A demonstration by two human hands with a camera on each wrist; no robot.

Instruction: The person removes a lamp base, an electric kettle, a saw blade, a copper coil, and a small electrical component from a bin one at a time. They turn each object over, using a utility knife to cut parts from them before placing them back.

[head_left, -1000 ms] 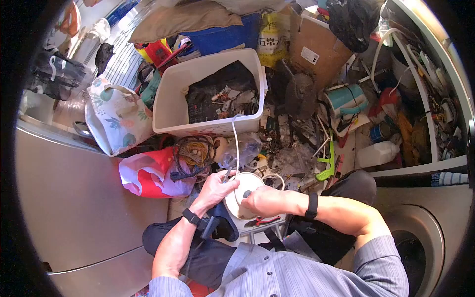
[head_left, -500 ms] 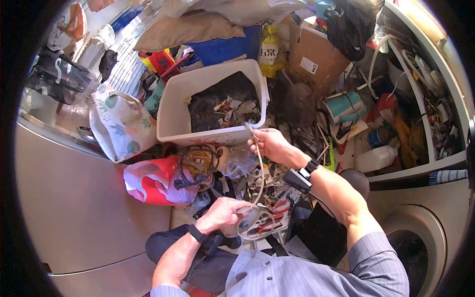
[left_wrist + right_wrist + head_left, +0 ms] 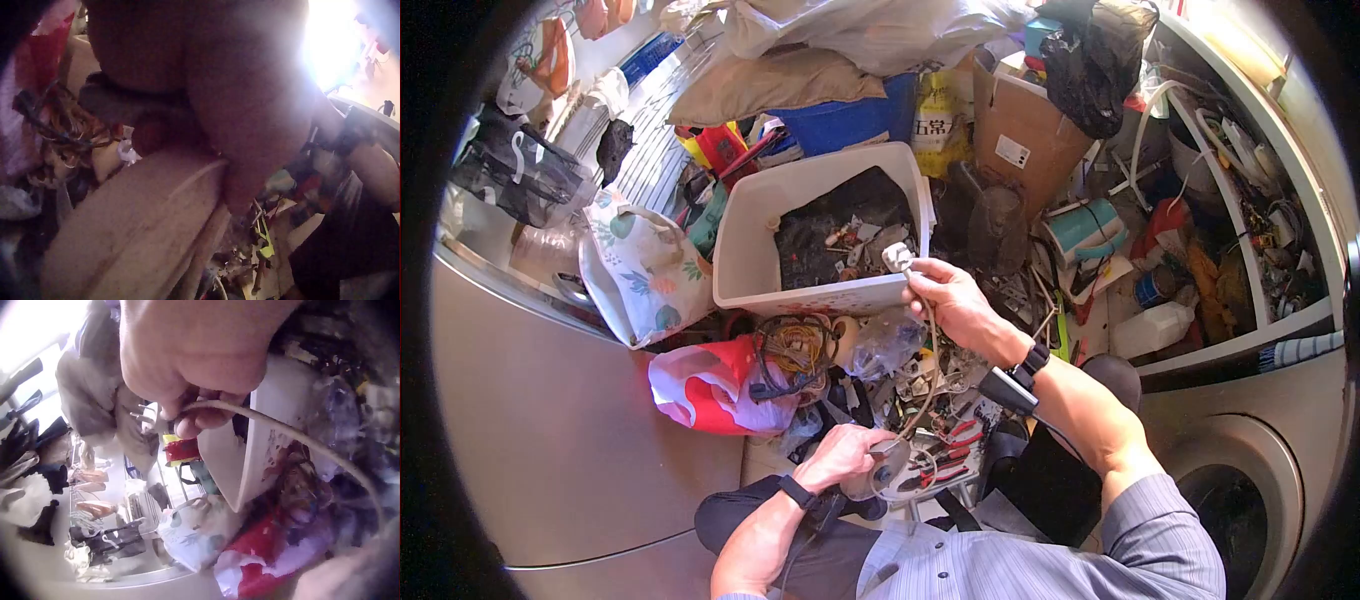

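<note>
The right hand (image 3: 952, 303) pinches a pale cord (image 3: 933, 365) just behind its plug (image 3: 897, 257), thumb and fingers closed together on it; the prongs point away from the hand (the right wrist view shows them best). In the head view the plug appears in front of the near side of a white tub (image 3: 730, 288), which holds a black sheet (image 3: 805, 225) with small scraps on it.

From there the cord runs down to the left hand (image 3: 840, 456), whose fingers are clamped on the edge of a pale disc (image 3: 125, 231). Something dark (image 3: 119, 103) lies against that hand as well (I cannot tell what it is). The cord loops beside the disc, near red-handled pliers (image 3: 962, 434).

To the left of the hands, a red and white bag (image 3: 722, 388) sits next to a bundle of wires (image 3: 785, 372), with a pineapple-print bag (image 3: 655, 275) behind. A cardboard box (image 3: 1025, 140) stands beyond the tub, towards the right.
</note>
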